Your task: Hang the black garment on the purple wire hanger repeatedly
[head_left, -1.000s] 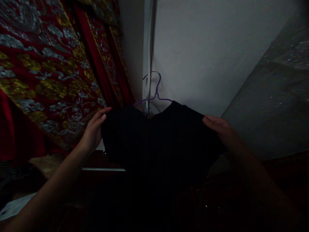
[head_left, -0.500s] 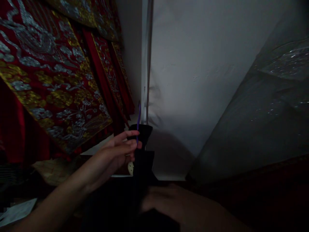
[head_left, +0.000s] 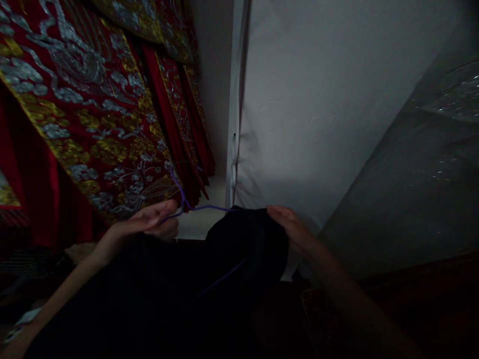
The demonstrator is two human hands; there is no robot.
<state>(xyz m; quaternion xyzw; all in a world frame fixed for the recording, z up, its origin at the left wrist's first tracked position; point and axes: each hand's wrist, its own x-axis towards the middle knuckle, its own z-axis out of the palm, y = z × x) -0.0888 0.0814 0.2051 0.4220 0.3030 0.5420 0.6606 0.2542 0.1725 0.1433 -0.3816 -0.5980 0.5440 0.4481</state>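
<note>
A thin purple clothes hanger (head_left: 209, 207) has its hook upward, left of the middle. My left hand (head_left: 160, 219) is closed around the hanger's left arm, just below the neck. A black garment (head_left: 239, 244) hangs over the hanger and spreads down across the lower middle. On the right, my right hand (head_left: 286, 222) pinches the garment's upper edge at its shoulder. Part of the hanger's lower bar shows inside the garment opening. Deep shadow hides the garment's lower part and its exact kind.
Red cloth hangings (head_left: 112, 124) with gold and silver embroidery fill the left. Behind the hands are a pale wall (head_left: 318, 75) and a white vertical strip (head_left: 235, 99). Clear plastic sheeting (head_left: 411, 189) covers something on the right. Dark red material lies at lower right.
The hanger has turned from edge-on to broadside and moved left with my left hand. My right hand has risen from the bottom to grip the garment, which is now spread wide.
</note>
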